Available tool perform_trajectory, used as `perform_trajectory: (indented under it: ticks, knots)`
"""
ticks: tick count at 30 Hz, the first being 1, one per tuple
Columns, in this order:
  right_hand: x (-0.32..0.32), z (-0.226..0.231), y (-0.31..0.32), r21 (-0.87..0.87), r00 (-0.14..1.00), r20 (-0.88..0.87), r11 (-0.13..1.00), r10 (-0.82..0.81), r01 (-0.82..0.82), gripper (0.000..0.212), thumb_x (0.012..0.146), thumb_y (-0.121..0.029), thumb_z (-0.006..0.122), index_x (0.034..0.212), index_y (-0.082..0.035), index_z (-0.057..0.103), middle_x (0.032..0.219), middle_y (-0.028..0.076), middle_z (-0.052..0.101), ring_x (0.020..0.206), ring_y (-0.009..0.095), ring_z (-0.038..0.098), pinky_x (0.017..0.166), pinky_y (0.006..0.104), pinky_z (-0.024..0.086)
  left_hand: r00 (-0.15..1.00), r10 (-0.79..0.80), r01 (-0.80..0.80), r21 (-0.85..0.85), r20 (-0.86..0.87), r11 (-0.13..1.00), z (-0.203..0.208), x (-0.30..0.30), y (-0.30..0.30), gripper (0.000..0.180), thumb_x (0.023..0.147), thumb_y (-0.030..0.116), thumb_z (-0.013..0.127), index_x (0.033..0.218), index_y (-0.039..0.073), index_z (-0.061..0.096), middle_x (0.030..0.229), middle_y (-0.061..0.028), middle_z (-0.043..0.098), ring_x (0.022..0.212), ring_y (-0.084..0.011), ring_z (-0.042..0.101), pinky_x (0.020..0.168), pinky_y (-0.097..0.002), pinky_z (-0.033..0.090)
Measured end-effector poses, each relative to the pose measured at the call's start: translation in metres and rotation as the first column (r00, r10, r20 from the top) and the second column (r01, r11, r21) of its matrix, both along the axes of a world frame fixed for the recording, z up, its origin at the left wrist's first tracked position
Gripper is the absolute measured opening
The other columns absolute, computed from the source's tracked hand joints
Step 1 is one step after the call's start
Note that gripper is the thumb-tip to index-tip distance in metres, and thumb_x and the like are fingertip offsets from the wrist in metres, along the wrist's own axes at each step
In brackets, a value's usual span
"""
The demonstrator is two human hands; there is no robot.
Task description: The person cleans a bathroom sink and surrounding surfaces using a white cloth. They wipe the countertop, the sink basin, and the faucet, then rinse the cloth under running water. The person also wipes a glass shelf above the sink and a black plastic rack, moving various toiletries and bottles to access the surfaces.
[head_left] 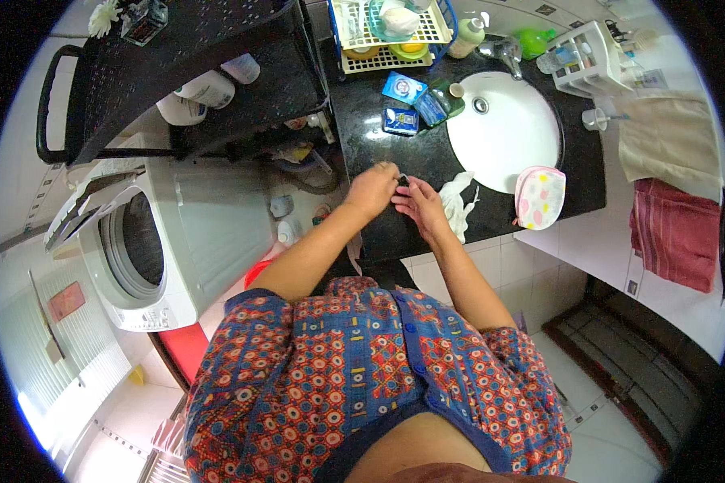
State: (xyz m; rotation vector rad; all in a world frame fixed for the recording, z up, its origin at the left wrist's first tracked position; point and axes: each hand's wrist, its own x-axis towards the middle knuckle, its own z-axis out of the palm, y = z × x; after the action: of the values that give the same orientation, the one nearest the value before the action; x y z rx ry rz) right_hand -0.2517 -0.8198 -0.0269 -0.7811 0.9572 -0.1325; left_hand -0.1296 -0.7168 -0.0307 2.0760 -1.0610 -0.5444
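Over the front of the black counter (387, 221), my left hand (373, 190) and my right hand (421, 204) meet with fingers pinched on a small dark object (403, 181). Something thin and pale shows at its top edge; its kind is too small to tell, and my fingers partly cover it. Just right of my right hand lies a crumpled white cloth or glove (457, 206). Further right, a white pouch with coloured spots and pink trim (540, 198) sits at the basin's front rim. Beyond my hands are a blue packet (400, 121) and a light-blue packet (404, 88).
A white basin (503, 129) with a metal tap (503, 53) fills the right of the counter. Beside it lies a green bottle (454, 101). A two-tier rack (391, 40) and a pump bottle (469, 36) stand behind. Left are a black shelf (161, 72) and a washing machine (201, 233).
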Motion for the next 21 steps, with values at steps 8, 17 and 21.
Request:
perform_trajectory:
  ticks: [8, 17, 21]
  knots:
    - [0.025, -0.066, -0.061, -0.359, 0.977, -0.187, 0.919, 0.101, -0.164, 0.013, 0.093, -0.004, 0.049, 0.103, 0.001, 0.056, 0.078, 0.01, 0.064, 0.058, 0.017, 0.063, 0.047, 0.0262, 0.049, 0.994, 0.106, -0.106, -0.084, 0.003, 0.991, 0.042, 0.026, 0.029, 0.021, 0.083, 0.008, 0.062, 0.103, 0.005, 0.064, 0.102, -0.0145, 0.062, 0.097, -0.0331, 0.06, 0.085, -0.0378, 0.049]
    - [0.033, -0.054, -0.056, -0.562, 0.989, -0.145, 0.821, 0.019, -0.099, 0.027, 0.091, -0.001, 0.049, 0.117, 0.002, 0.051, 0.087, 0.011, 0.063, 0.065, 0.017, 0.063, 0.055, 0.0255, 0.05, 0.661, 0.606, -0.744, -0.282, -0.442, 0.606, 0.132, 0.178, 0.089, 0.053, 0.089, 0.015, 0.065, 0.132, 0.0, 0.038, 0.082, -0.0132, 0.065, 0.053, -0.0153, 0.06, 0.045, -0.0258, 0.047]
    - [0.02, -0.04, -0.029, -0.575, 0.987, -0.099, 0.803, 0.125, -0.159, 0.025, 0.091, 0.0, 0.048, 0.116, 0.0, 0.052, 0.085, 0.008, 0.062, 0.068, 0.013, 0.06, 0.058, 0.0239, 0.048, 0.665, 0.655, -0.746, -0.27, -0.359, 0.609, 0.124, 0.226, 0.062, 0.038, 0.086, 0.023, 0.068, 0.112, -0.001, 0.055, 0.075, -0.0123, 0.067, 0.049, -0.0154, 0.059, 0.044, -0.0256, 0.047]
